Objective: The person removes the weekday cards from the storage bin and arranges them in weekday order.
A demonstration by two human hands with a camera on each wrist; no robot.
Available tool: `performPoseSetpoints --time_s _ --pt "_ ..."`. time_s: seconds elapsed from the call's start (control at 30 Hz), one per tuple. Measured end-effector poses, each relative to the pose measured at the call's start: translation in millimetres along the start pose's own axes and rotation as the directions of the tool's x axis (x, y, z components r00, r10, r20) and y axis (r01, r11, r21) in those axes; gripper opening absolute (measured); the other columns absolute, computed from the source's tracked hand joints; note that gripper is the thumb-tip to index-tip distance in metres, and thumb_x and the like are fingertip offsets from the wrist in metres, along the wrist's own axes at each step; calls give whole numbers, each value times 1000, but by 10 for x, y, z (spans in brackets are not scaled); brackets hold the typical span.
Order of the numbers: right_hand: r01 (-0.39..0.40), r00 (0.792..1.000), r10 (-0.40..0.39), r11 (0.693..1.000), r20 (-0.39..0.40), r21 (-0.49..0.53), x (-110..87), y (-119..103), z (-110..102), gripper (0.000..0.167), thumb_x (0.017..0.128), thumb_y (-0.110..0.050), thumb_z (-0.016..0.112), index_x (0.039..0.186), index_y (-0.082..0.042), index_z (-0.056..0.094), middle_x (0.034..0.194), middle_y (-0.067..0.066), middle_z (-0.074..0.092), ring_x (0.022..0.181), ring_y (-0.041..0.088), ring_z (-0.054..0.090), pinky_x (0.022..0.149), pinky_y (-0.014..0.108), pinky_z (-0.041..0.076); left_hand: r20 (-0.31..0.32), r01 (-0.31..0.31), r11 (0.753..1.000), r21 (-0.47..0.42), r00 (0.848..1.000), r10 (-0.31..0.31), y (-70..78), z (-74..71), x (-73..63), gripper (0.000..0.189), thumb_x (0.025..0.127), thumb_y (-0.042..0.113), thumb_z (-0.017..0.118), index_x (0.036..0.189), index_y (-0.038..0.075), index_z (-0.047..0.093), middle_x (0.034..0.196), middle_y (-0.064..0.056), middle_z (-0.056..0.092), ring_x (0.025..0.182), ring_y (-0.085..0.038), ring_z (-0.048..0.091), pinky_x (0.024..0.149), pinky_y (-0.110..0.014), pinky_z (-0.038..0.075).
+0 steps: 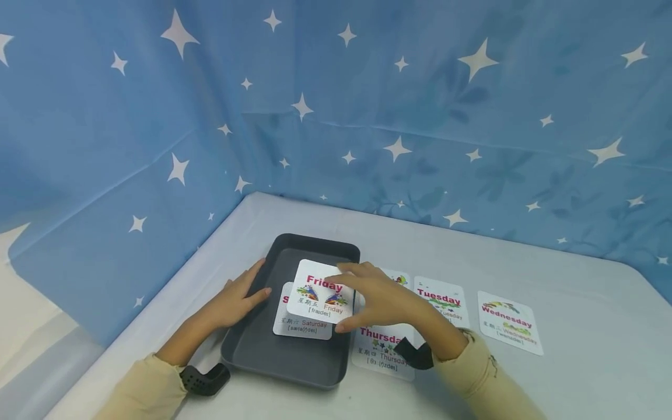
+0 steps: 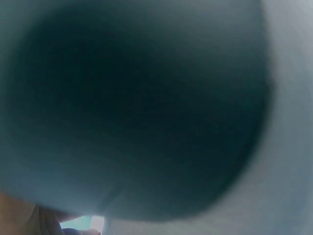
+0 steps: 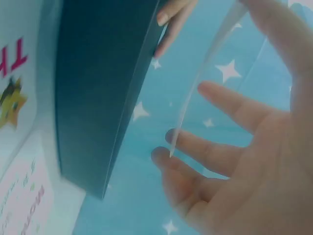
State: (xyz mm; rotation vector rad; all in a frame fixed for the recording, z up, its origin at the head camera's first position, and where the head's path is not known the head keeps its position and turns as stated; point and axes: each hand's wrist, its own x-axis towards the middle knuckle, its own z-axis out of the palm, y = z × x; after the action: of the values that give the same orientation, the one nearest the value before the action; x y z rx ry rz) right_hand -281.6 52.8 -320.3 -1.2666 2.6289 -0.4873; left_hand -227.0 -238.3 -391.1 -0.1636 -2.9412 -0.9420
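My right hand [image 1: 385,297] grips the white Friday card [image 1: 315,294], thumb at its lower right edge and fingers at its upper right. That card is raised over the dark grey tray [image 1: 278,359]. In the right wrist view the card [image 3: 191,93] appears nearly edge-on between thumb and fingers. Beneath it, partly covered, a Saturday card [image 1: 301,330] lies in the tray. On the tray's left side rests my left hand [image 1: 231,303], its fingers extended along the rim and thumb reaching over it.
Right of the tray lie a Thursday card [image 1: 383,364], a Tuesday card [image 1: 441,291], a Wednesday card [image 1: 509,321] and another card [image 1: 396,275], mostly hidden by my right hand. A blue starry curtain [image 1: 341,76] borders the white table [image 1: 577,291]. Dark blur fills most of the left wrist view.
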Motion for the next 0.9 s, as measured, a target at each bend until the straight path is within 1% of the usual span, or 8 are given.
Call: performPoseSetpoints --time_s 0.13,0.3,0.37,0.43,0.53,0.63,0.77,0.9 --pt "4 999 -8 993 36 117 -103 136 -35 78 68 -50 74 136 -31 41 147 3 30 134 31 26 96 60 34 -1 0 1000 2 1000 0 -1 3 0 67 96 35 43 146 2 13 148 -26 20 134 -47 20 100 -71 6" --pt "21 989 -70 940 133 341 -245 362 -31 71 75 -41 71 137 -30 38 140 -3 37 124 22 37 95 51 37 2 -5 1000 -9 1000 5 -1 21 -9 68 96 35 44 145 1 13 147 -26 20 134 -46 20 100 -71 6" --pt "14 983 -84 921 163 388 -312 453 -14 68 77 -37 70 137 -30 38 136 -3 41 117 20 41 93 47 39 3 -8 1000 -12 1000 8 0 26 -12 68 96 35 44 145 0 13 147 -26 20 134 -46 20 99 -72 6" --pt "-2 980 -78 915 181 403 -388 532 -1 65 79 -35 69 137 -31 39 134 -4 43 113 19 43 91 44 40 3 -8 1000 -11 1000 8 0 29 -14 68 96 35 44 145 0 14 147 -26 20 134 -47 20 100 -71 6" --pt "-6 983 -67 920 173 392 -508 615 4 66 78 -34 70 136 -30 40 136 -3 42 116 20 42 91 45 40 2 -9 1000 -6 1000 9 2 25 -18 67 96 35 43 145 0 14 147 -27 20 134 -47 20 99 -72 6" --pt "-14 988 -42 936 151 353 -646 643 -4 71 74 -36 74 136 -27 40 140 0 39 124 27 38 96 54 36 1 -11 1000 -2 1000 11 7 14 -24 67 96 35 43 145 0 14 147 -27 20 133 -47 20 99 -72 6" --pt "-65 989 27 964 148 257 -850 642 -12 76 70 -44 74 136 -27 41 145 7 33 134 37 27 99 64 27 6 -12 1000 -5 1000 12 20 -10 -28 67 96 35 43 145 -1 14 147 -27 20 133 -47 20 99 -72 6" --pt "-122 984 103 985 149 125 -1033 672 -37 78 67 -49 75 135 -29 42 147 11 30 133 38 26 97 63 30 6 -10 1000 -12 1000 10 33 -37 -20 67 96 35 42 145 -1 13 147 -27 19 134 -48 19 100 -71 5"
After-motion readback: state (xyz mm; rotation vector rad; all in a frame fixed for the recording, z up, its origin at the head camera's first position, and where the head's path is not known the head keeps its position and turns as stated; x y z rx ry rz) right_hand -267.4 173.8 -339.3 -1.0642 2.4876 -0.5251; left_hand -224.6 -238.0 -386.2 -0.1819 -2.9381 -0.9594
